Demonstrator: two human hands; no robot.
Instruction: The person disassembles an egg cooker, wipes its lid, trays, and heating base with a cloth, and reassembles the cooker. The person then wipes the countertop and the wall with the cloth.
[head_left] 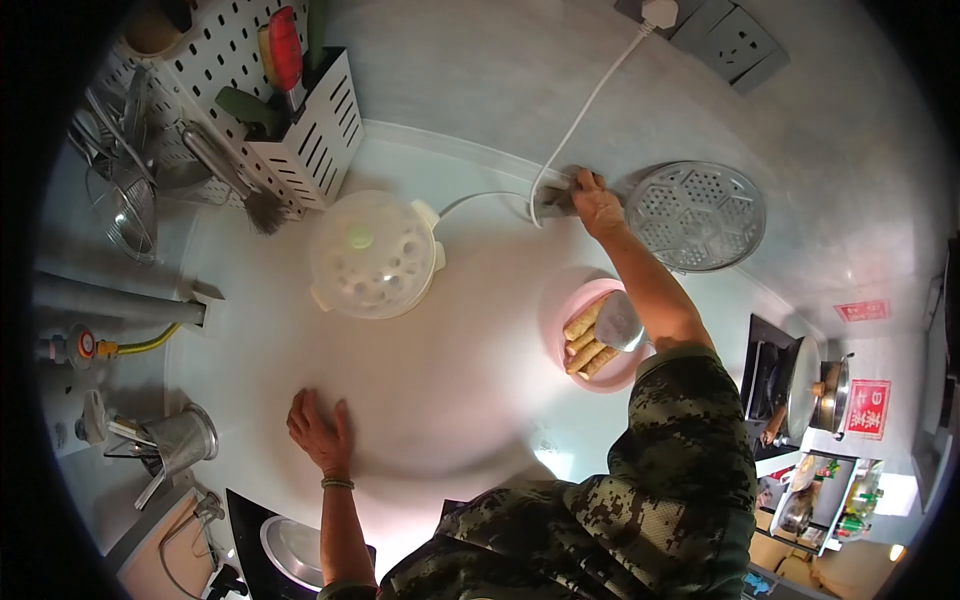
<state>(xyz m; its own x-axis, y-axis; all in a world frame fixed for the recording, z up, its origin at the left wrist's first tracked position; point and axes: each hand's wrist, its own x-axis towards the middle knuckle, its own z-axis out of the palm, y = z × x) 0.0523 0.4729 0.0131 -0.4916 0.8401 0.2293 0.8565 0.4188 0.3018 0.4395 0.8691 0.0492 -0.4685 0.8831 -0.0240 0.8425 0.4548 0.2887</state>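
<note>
My left hand [321, 432] rests on the pale counter [450, 370] with its fingers apart, holding nothing. My right hand [598, 205] reaches to the back wall, its fingers curled at a small dark greyish object [553, 203] whose kind I cannot make out. Below my right forearm sits a pink bowl [567, 368] with several tan, rod-shaped food pieces [583, 350] and a shiny grey rounded thing [618, 322] on them. Left of centre stands a white electric egg cooker [370, 255] under a see-through lid; a white cord [590, 100] runs near it.
A perforated metal steamer rack [697, 217] leans against the wall beside my right hand. Wall sockets [730, 45] are above. On the left are a utensil holder [310, 130], hanging strainers [130, 205], a metal cup [185, 440] and a gas valve [82, 346]. A pan [803, 390] stands far right.
</note>
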